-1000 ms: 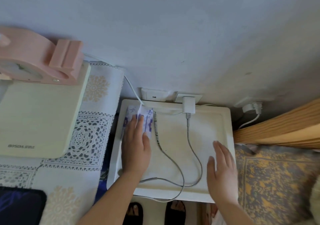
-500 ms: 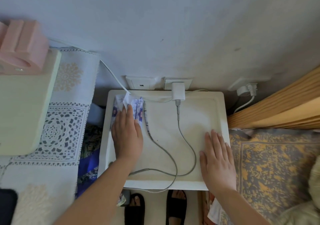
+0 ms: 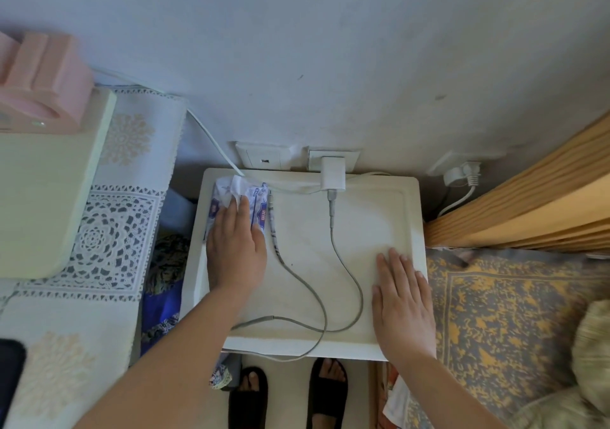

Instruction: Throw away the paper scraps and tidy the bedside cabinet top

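Observation:
The white bedside cabinet top (image 3: 363,230) with a raised rim stands against the wall. A white and blue tissue pack (image 3: 259,204) with a crumpled white sheet lies at its back left corner. My left hand (image 3: 236,250) rests flat on that pack, fingers stretched out. My right hand (image 3: 402,300) lies flat on the front right of the top, holding nothing. A white charger (image 3: 333,173) sits in the wall socket, and its grey cable (image 3: 346,270) loops across the top between my hands. A second grey cable (image 3: 297,273) runs beside the pack.
A table with a lace cloth (image 3: 109,230) stands on the left, bearing a cream box (image 3: 43,181) and a pink object (image 3: 39,82). A bed with a yellow-grey blanket (image 3: 495,313) and a wooden frame (image 3: 528,197) is on the right. My feet in black slippers (image 3: 247,399) are below.
The view has shifted right, so the cabinet now sits nearer the middle. Both hands stay flat in about the same spots on the cabinet top.

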{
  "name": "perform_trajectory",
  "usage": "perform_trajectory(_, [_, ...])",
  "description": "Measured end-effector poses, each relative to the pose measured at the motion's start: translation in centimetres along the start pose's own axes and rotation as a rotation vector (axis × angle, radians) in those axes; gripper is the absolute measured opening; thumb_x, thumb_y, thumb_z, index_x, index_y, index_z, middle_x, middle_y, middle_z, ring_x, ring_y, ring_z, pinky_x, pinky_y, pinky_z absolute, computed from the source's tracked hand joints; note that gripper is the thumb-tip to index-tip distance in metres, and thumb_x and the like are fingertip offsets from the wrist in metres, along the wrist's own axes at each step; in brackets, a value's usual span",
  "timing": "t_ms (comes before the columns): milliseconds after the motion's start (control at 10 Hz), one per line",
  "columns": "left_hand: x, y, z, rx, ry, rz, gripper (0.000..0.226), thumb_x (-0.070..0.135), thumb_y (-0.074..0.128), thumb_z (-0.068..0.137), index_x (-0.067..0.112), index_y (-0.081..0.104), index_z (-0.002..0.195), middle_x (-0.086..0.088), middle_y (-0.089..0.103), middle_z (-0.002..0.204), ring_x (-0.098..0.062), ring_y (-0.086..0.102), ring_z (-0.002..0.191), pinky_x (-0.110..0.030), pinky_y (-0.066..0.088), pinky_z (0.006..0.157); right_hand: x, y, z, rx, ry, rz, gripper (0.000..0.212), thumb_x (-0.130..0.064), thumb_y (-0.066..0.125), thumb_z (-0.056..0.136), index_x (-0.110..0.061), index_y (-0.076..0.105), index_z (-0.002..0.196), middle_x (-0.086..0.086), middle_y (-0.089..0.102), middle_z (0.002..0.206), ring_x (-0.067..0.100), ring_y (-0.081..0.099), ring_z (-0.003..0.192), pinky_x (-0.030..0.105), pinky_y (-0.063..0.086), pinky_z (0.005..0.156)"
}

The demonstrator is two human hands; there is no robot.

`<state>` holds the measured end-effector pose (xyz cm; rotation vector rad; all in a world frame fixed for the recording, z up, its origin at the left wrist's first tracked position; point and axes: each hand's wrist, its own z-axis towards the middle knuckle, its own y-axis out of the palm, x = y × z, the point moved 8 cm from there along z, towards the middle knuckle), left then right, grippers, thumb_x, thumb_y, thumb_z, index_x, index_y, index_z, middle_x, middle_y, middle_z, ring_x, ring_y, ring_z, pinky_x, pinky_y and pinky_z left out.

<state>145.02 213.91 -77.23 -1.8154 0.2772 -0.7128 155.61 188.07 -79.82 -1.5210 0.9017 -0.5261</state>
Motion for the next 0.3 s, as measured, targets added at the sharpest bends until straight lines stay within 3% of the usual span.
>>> perform_trajectory(100, [-0.1,-0.4,0.0,-0.055,0.023,0.056,0.06,0.031,0.042,0.095,0.012,0.023,0.149,-0.012,0.028,0.155,-0.032,0.025,0.141,-0.046,0.026,0.113,-0.1,-0.2,0.0,-0.007,0.002,0.009,0.051,-0.028,0.026,0.096,-0.014,0.031,0.145,0.007,0.032,0.153,0.017,0.016,0.142,0.031,-0.001,0.117])
perform_trajectory(300, [1.1,-4.2,-1.2,0.043,0.069,0.043,0.06,0.031,0.05,0.091,0.009,0.031,0.144,-0.014,0.034,0.151,-0.032,0.033,0.136,-0.048,0.036,0.106,0.1,-1.4,-0.3,-0.008,0.008,0.064,0.053,-0.03,0.028,0.096,-0.016,0.026,0.146,0.006,0.03,0.154,0.019,0.02,0.143,0.03,0.0,0.116])
